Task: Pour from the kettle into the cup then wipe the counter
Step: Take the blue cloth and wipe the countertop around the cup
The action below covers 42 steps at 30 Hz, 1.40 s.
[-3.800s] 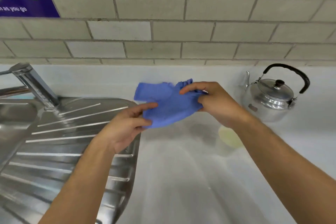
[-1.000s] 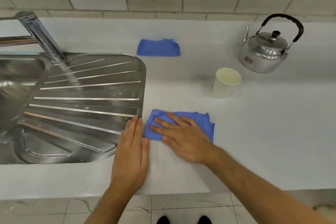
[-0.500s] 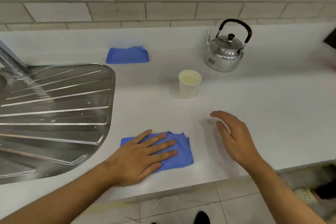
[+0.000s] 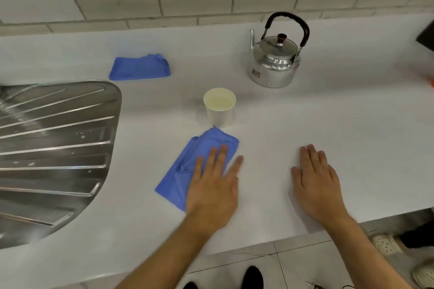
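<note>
Cloth [image 4: 187, 166]: under flat left hand [image 4: 212, 192], pressed for wiping near cup [image 4: 219, 106]
Right hand [image 4: 315, 183]: open, empty, bracing on counter [image 4: 328, 112]

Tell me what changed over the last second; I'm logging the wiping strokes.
The cloth passed from the right hand to the left hand, which pushed it rightward and up close to the cup. The right hand now lies flat on the counter. Kettle, cup and folded cloth stayed put.
</note>
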Each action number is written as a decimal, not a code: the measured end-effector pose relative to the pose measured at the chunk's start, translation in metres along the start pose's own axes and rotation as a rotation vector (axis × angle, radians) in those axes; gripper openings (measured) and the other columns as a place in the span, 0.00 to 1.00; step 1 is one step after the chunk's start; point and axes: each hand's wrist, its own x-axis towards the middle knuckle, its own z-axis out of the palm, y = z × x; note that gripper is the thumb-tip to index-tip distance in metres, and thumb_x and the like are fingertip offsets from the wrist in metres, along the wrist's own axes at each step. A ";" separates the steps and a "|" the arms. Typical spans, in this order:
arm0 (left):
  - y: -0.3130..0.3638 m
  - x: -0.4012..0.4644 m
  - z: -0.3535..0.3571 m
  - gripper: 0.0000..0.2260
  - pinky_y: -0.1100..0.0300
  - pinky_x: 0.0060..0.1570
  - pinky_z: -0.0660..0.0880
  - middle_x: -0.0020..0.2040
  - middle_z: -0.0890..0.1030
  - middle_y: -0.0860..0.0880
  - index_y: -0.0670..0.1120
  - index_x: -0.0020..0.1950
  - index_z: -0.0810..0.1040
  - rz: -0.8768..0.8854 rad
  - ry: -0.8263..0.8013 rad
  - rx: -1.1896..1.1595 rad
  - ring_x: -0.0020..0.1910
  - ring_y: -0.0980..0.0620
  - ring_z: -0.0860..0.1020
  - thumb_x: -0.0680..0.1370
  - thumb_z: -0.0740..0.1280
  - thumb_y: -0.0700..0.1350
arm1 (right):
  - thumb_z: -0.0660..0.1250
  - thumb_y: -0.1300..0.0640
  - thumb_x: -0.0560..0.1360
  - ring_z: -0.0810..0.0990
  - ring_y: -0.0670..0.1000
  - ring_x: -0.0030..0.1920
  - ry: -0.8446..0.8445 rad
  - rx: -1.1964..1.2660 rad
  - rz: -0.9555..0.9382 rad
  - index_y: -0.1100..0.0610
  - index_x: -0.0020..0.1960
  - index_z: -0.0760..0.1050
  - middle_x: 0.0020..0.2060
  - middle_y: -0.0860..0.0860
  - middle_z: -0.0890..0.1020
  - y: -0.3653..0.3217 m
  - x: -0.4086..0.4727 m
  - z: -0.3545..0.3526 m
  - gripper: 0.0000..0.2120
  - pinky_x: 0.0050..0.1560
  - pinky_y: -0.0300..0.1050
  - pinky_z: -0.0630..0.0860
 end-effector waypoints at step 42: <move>0.088 0.125 0.014 0.26 0.50 0.76 0.45 0.80 0.45 0.45 0.45 0.79 0.46 0.070 -0.017 0.048 0.78 0.46 0.45 0.83 0.47 0.51 | 0.49 0.47 0.82 0.48 0.58 0.80 -0.026 0.015 0.085 0.56 0.81 0.49 0.81 0.54 0.51 0.051 0.002 -0.007 0.30 0.77 0.54 0.52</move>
